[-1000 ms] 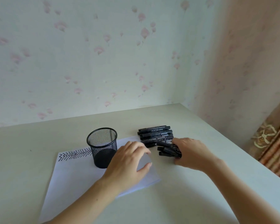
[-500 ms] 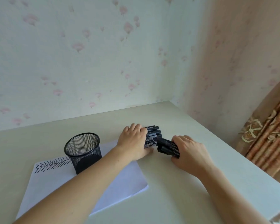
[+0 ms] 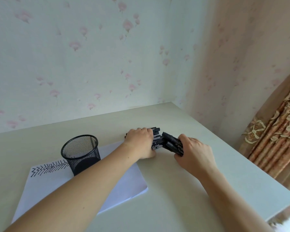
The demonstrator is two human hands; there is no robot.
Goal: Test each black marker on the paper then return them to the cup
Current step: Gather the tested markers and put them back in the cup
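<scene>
Several black markers [image 3: 156, 137] lie in a pile on the table, just beyond the paper's far right corner. My left hand [image 3: 140, 142] lies over the pile's left part, fingers curled round the markers. My right hand [image 3: 193, 152] grips a small bundle of black markers [image 3: 172, 143], tips pointing up-left against the pile. A black mesh cup [image 3: 80, 153] stands upright on the white paper [image 3: 122, 186], left of my hands. A row of black zigzag test marks [image 3: 49, 168] runs along the paper's far left edge.
The pale table [image 3: 208, 198] stands in a corner, with a floral wall behind and to the right. A patterned curtain [image 3: 278, 131] hangs past the table's right edge. My left forearm crosses over the paper.
My left hand moved from above the paper, to the right, onto the pile of markers. My right hand kept its bundle and tilted it slightly. The camera view shifted right.
</scene>
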